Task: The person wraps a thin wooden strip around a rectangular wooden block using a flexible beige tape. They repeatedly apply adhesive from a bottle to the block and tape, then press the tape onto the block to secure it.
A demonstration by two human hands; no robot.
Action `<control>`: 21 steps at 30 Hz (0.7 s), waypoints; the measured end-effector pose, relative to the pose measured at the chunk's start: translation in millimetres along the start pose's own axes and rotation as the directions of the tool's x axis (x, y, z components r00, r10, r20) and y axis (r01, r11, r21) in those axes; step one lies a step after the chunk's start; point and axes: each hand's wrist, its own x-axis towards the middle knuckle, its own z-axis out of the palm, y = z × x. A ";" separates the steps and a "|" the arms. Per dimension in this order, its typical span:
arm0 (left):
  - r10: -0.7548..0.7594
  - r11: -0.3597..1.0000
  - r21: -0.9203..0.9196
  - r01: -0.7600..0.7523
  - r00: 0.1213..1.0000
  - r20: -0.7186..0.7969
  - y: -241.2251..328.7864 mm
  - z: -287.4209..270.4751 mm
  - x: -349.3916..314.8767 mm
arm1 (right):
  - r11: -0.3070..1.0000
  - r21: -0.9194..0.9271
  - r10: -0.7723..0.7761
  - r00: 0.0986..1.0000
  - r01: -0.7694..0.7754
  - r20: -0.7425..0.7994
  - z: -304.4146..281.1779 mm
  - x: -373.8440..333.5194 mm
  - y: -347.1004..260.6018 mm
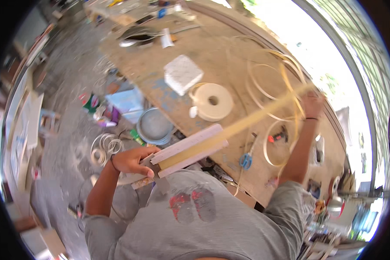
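A long pale-yellow strip runs from between two white rails out to the right over the worktable. My left hand is closed at the near end of the rails, its thumb against a grey flat piece; its fingertips are partly hidden. At the far end of the strip, my right hand is closed on it, smeared slightly by motion. Loose coils of cream edging band lie on the table close to my right arm.
On the worktable lie a roll of cream band, a white block, blue-handled scissors and an orange-black tool. Left of it, a round grey-blue basin, a blue container and coiled band stand lower down.
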 end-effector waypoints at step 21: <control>0.182 0.983 -0.005 -0.182 0.979 0.087 42.9 16.5 97.0 | 0.863 0.467 -0.077 0.865 -0.191 0.496 94.3 -180.3 115.3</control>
